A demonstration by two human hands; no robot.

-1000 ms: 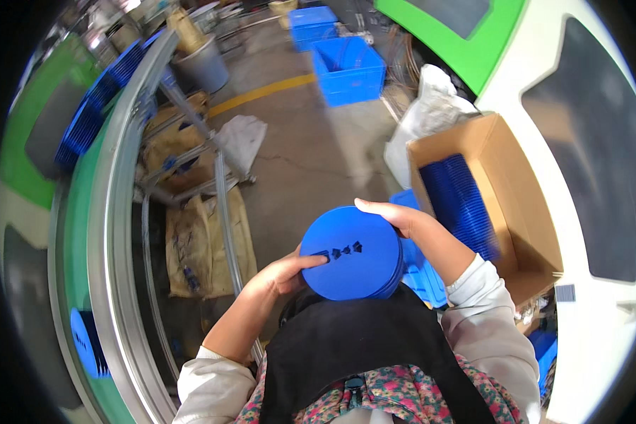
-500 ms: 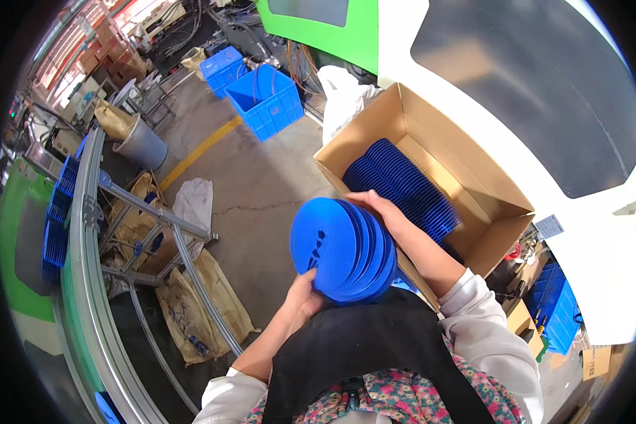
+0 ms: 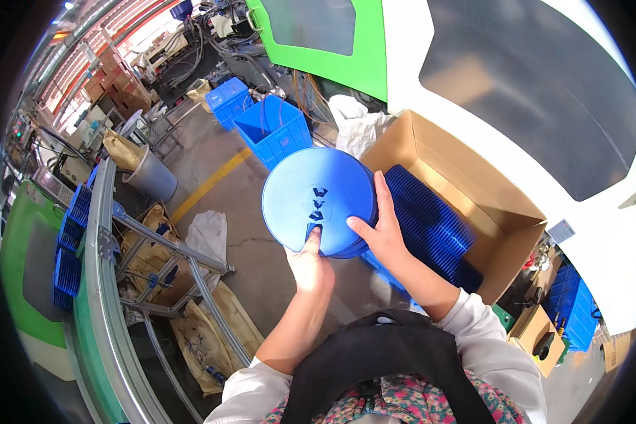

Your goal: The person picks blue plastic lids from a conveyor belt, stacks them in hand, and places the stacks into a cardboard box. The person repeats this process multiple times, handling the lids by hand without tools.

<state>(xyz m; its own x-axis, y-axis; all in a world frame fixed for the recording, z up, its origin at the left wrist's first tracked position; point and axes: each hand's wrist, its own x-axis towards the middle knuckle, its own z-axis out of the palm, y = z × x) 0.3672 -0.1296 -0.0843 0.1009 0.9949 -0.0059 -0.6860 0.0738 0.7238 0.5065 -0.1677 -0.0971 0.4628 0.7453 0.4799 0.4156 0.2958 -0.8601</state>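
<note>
Both my hands hold a stack of round blue plastic discs (image 3: 297,180) in front of me. The top disc faces up toward me, with small dark cut-outs down its middle. My left hand (image 3: 311,267) grips the stack's near edge, its thumb on the lowest cut-out. My right hand (image 3: 385,233) clasps the right side, thumb on the top face and fingers along the edge. Just to the right stands an open cardboard box (image 3: 484,187) with rows of similar blue discs (image 3: 431,222) on edge in it. The stack's underside is hidden.
A metal-framed conveyor (image 3: 106,283) runs along the left, with more blue discs (image 3: 67,261) on it. Blue crates (image 3: 275,131) and a grey bin (image 3: 152,177) stand farther off. A white machine (image 3: 403,56) with a green door (image 3: 371,49) rises behind the box.
The stack has moved up and away from my body, and its discs now line up more closely. My right hand has shifted to the stack's side, its thumb now on top.
</note>
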